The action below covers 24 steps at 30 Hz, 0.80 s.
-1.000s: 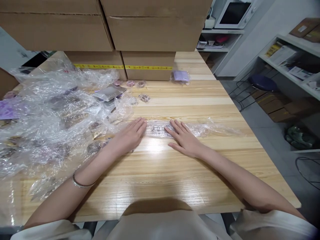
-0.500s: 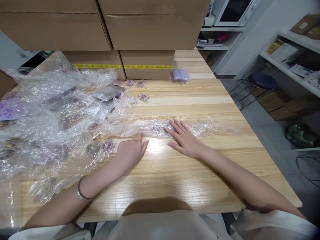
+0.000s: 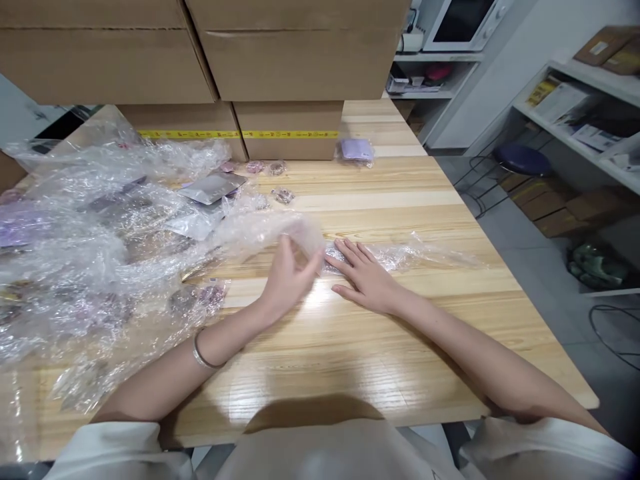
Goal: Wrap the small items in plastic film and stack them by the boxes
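Observation:
A long strip of clear plastic wrap [image 3: 417,255] runs across the wooden table in front of me. My right hand [image 3: 363,275] lies flat on it, fingers spread, pressing it against the wood. My left hand [image 3: 295,270] grips the strip's left part, lifted off the table and folded over toward the right hand; that lifted part is blurred by motion. Something silvery shows inside the wrap beside my right fingertips, too covered to name. To the left spreads a large crumpled heap of clear plastic wrap [image 3: 100,247].
Large cardboard boxes [image 3: 295,67] stand stacked at the back, with a yellow tape measure [image 3: 290,135] along the lower ones. A small purple packet [image 3: 357,151] lies beside them. A grey pouch [image 3: 213,187] rests on the heap. Small wrapped pieces [image 3: 283,195] lie nearby.
My left hand has moved right and up, lifting the left part of the plastic strip and folding it toward the right hand. The right hand stays flat in place.

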{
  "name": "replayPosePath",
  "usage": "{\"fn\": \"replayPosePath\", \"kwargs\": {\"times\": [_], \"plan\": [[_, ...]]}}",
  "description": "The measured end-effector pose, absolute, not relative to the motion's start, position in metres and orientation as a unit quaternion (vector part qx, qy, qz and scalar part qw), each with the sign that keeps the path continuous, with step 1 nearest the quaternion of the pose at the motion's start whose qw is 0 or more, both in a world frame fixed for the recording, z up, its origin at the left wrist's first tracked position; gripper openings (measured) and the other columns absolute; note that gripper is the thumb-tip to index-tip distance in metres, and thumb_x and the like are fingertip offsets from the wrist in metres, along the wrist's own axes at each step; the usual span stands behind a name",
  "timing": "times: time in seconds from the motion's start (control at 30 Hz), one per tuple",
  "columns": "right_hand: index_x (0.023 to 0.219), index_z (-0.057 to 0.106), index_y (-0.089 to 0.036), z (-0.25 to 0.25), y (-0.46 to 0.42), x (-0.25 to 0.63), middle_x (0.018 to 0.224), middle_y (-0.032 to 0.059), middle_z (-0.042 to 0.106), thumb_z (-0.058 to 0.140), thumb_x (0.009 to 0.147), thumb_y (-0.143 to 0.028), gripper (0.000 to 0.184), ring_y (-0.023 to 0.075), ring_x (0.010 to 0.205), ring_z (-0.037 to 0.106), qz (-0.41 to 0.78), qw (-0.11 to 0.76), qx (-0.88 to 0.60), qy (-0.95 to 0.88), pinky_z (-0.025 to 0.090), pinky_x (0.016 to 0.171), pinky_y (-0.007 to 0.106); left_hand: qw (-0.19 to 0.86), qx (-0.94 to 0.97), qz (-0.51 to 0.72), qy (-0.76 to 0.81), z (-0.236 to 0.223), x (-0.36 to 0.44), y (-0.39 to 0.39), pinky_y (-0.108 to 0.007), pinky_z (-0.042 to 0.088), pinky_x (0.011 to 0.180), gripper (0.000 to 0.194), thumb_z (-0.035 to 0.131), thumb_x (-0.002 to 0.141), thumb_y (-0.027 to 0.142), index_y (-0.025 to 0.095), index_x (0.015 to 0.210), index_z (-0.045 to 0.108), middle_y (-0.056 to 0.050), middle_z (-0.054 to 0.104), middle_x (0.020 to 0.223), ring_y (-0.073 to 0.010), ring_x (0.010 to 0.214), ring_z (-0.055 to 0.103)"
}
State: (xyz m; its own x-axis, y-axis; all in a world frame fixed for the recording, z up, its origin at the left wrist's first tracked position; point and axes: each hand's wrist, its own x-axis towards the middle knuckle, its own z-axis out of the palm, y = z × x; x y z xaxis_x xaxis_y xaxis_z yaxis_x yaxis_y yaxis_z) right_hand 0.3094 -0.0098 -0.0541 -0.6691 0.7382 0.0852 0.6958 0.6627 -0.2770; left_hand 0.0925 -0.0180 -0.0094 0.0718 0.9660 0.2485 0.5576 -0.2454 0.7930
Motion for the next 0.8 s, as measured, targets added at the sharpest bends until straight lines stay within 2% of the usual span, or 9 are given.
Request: {"fn": "replayPosePath", "kwargs": {"times": [0.07, 0.17, 0.23, 0.33, 0.43, 0.5, 0.57, 0.67, 0.8], "plan": [[0.154, 0.035, -0.022, -0.053, -0.010, 0.309, 0.165, 0.0153, 0.015, 0.041, 0.099, -0.057, 0.066, 0.0340, 0.152, 0.007, 0.112, 0.092, -0.396, -0.907, 0.014, 0.120, 0.058, 0.298, 0.606, 0.469, 0.569, -0.012, 0.087, -0.006, -0.032, 0.053, 0.075, 0.028, 0.053, 0.097, 0.044, 0.020, 0.106, 0.042, -0.006, 0.061, 0.098, -0.0182, 0.087, 0.064], [0.154, 0.035, -0.022, -0.053, -0.009, 0.309, 0.165, 0.0158, 0.016, 0.041, 0.099, -0.057, 0.066, 0.0341, 0.152, 0.007, 0.112, 0.093, -0.394, -0.908, 0.014, 0.120, 0.058, 0.223, 0.632, 0.470, 0.574, -0.020, 0.078, 0.006, -0.033, 0.054, 0.077, 0.020, 0.053, 0.097, 0.037, 0.018, 0.101, 0.048, -0.006, 0.062, 0.094, -0.0195, 0.087, 0.064], [0.154, 0.034, -0.023, -0.053, -0.009, 0.309, 0.165, 0.0148, 0.016, 0.041, 0.099, -0.057, 0.066, 0.0340, 0.152, 0.008, 0.110, 0.097, -0.392, -0.908, 0.016, 0.120, 0.058, 0.133, 0.728, 0.397, 0.544, -0.025, 0.076, 0.006, -0.039, 0.053, 0.085, 0.012, 0.049, 0.097, 0.027, 0.017, 0.099, 0.055, -0.010, 0.065, 0.098, -0.0236, 0.095, 0.064], [0.151, 0.040, -0.022, -0.052, -0.011, 0.309, 0.162, 0.0150, 0.026, 0.043, 0.098, -0.055, 0.063, 0.0356, 0.151, 0.016, 0.099, 0.105, -0.393, -0.908, 0.019, 0.118, 0.059, 0.041, 0.863, 0.238, 0.444, -0.032, 0.081, 0.000, -0.046, 0.048, 0.101, 0.022, 0.046, 0.094, 0.015, 0.014, 0.109, 0.062, -0.015, 0.067, 0.114, -0.0280, 0.113, 0.062], [0.137, 0.056, -0.018, -0.051, -0.014, 0.307, 0.146, 0.0185, 0.050, 0.047, 0.096, -0.052, 0.054, 0.0382, 0.140, 0.038, 0.102, 0.114, -0.408, -0.900, 0.025, 0.114, 0.062, 0.012, 0.913, 0.140, 0.384, -0.038, 0.088, -0.003, -0.044, 0.040, 0.113, 0.039, 0.042, 0.094, 0.009, 0.011, 0.131, 0.054, -0.018, 0.057, 0.139, -0.0269, 0.134, 0.050], [0.131, 0.059, -0.014, -0.050, -0.017, 0.306, 0.135, 0.0204, 0.058, 0.048, 0.095, -0.048, 0.051, 0.0387, 0.130, 0.047, 0.123, 0.149, -0.423, -0.885, 0.026, 0.112, 0.064, 0.013, 0.921, 0.105, 0.376, -0.042, 0.091, -0.003, -0.043, 0.034, 0.118, 0.048, 0.039, 0.094, 0.008, 0.010, 0.142, 0.044, -0.018, 0.043, 0.152, -0.0261, 0.143, 0.039], [0.133, 0.056, -0.013, -0.050, -0.019, 0.306, 0.133, 0.0210, 0.059, 0.049, 0.093, -0.048, 0.053, 0.0381, 0.126, 0.050, 0.162, 0.224, -0.444, -0.852, 0.025, 0.112, 0.065, 0.027, 0.922, 0.078, 0.379, -0.044, 0.092, -0.004, -0.044, 0.030, 0.120, 0.052, 0.039, 0.094, 0.007, 0.009, 0.146, 0.040, -0.019, 0.035, 0.157, -0.0267, 0.147, 0.031], [0.144, 0.044, -0.021, -0.053, -0.019, 0.308, 0.140, 0.0171, 0.055, 0.052, 0.092, -0.053, 0.061, 0.0339, 0.130, 0.048, 0.267, 0.346, -0.493, -0.753, 0.030, 0.112, 0.061, 0.053, 0.914, 0.063, 0.397, -0.043, 0.096, -0.009, -0.049, 0.024, 0.122, 0.048, 0.046, 0.093, 0.013, 0.011, 0.141, 0.048, -0.020, 0.035, 0.157, -0.0321, 0.149, 0.026], [0.157, 0.013, -0.031, -0.055, -0.016, 0.310, 0.155, 0.0147, 0.038, 0.063, 0.085, -0.058, 0.091, 0.0295, 0.140, 0.040, 0.379, 0.421, -0.525, -0.635, 0.034, 0.112, 0.055, 0.073, 0.903, 0.099, 0.411, -0.040, 0.103, -0.019, -0.059, 0.020, 0.120, 0.053, 0.048, 0.098, 0.045, 0.019, 0.144, 0.048, -0.018, 0.028, 0.160, -0.0394, 0.150, 0.016]]}}
